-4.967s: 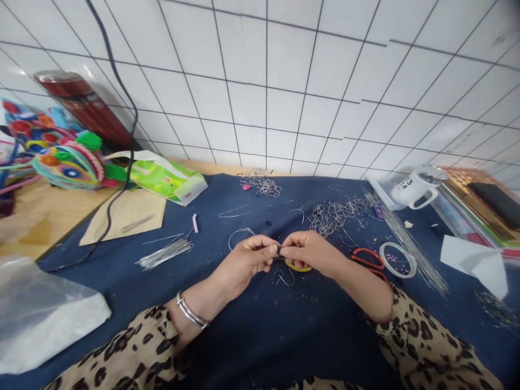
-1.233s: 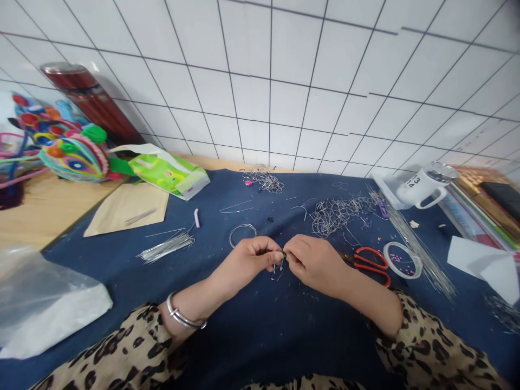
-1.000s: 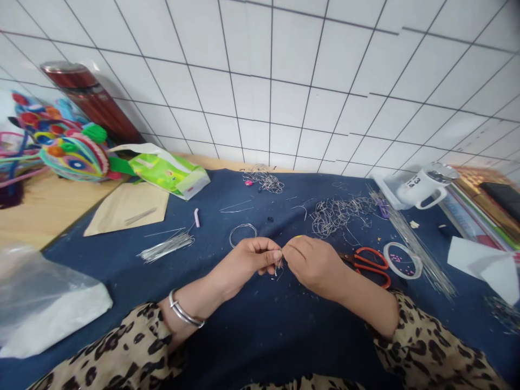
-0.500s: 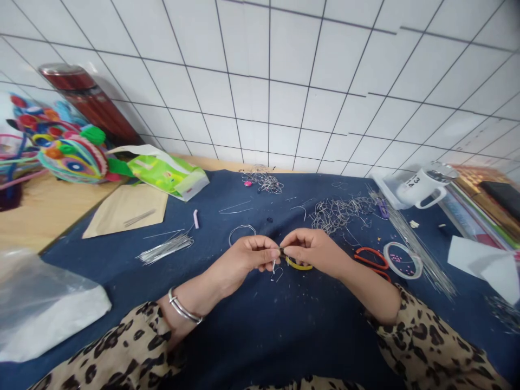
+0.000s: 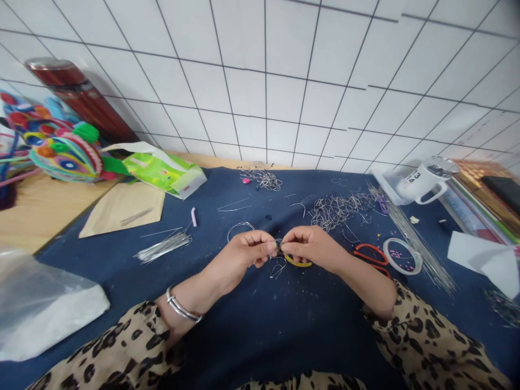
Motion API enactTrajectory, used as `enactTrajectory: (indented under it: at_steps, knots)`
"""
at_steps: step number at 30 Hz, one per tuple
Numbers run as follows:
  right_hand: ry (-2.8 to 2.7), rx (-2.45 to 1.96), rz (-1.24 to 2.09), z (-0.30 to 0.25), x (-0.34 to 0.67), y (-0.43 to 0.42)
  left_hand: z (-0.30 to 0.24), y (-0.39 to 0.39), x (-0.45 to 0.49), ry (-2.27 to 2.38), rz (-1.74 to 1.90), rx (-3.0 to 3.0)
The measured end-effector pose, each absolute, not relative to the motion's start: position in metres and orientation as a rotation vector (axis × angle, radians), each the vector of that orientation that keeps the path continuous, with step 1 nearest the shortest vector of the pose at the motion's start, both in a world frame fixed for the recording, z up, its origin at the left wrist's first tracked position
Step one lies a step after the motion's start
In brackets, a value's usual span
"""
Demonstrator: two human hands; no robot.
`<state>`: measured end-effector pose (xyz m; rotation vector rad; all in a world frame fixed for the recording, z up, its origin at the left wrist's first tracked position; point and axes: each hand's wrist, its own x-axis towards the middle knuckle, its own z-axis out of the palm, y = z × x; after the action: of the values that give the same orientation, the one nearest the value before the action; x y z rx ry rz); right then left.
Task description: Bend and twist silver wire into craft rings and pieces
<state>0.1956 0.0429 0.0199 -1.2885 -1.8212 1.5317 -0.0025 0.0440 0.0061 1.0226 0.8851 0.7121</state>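
My left hand (image 5: pixel 252 250) and my right hand (image 5: pixel 312 249) meet over the middle of the dark blue cloth, both closed in a pinch. Between their fingertips is a small piece of bent thin wire (image 5: pixel 279 244); its exact shape is too small to make out. Just below the fingers, loose curved wire ends (image 5: pixel 278 269) show against the cloth. A yellow handle (image 5: pixel 299 263) lies partly under my right hand, the rest of that tool hidden. Left of my left hand is a round wire loop (image 5: pixel 240 227).
Straight wires (image 5: pixel 164 246) lie in a bundle at left, with a tangled wire heap (image 5: pixel 339 211) right of centre. Orange-red handles (image 5: pixel 370 254), a round bead dish (image 5: pixel 402 255) and long wires (image 5: pixel 422 246) are at right. A white mug (image 5: pixel 426 181) stands behind; a plastic bag (image 5: pixel 49 309) is front left.
My hands have drawn slightly apart at the fingertips, and a bit of curved wire now shows between them. The whole view has shifted a little.
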Motion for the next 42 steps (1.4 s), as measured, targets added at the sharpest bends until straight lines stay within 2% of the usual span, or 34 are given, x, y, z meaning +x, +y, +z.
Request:
enactTrajectory:
  at_steps: [6, 10, 13, 16, 23, 29, 35, 42]
  knots:
    - [-2.78, -1.111, 0.592, 0.023, 0.2, 0.041, 0.006, 0.047, -0.004, 0.939, 0.905, 0.993]
    - [-3.073, -0.951, 0.098, 0.017, 0.189, 0.029, 0.003, 0.047, -0.003, 0.933, 0.906, 0.978]
    - [-3.137, -0.846, -0.103, 0.013, 0.177, 0.021, 0.001, 0.047, -0.003, 0.935, 0.914, 0.963]
    - [-3.144, -0.827, -0.158, 0.009, 0.171, 0.02, -0.001, 0.047, -0.003, 0.934, 0.907, 0.947]
    - [-2.977, -0.914, 0.064, 0.012, 0.185, 0.031, 0.001, 0.049, -0.003, 0.92, 0.904, 0.944]
    - [-2.692, -1.036, 0.59, 0.019, 0.19, 0.031, 0.001, 0.049, -0.004, 0.912, 0.901, 0.957]
    - [-2.393, -1.073, 0.834, 0.022, 0.187, 0.028, 0.001, 0.046, -0.002, 0.93, 0.88, 1.04]
    - [-1.883, -1.144, 1.344, 0.024, 0.188, 0.029, -0.001, 0.043, 0.0, 0.944, 0.87, 1.09]
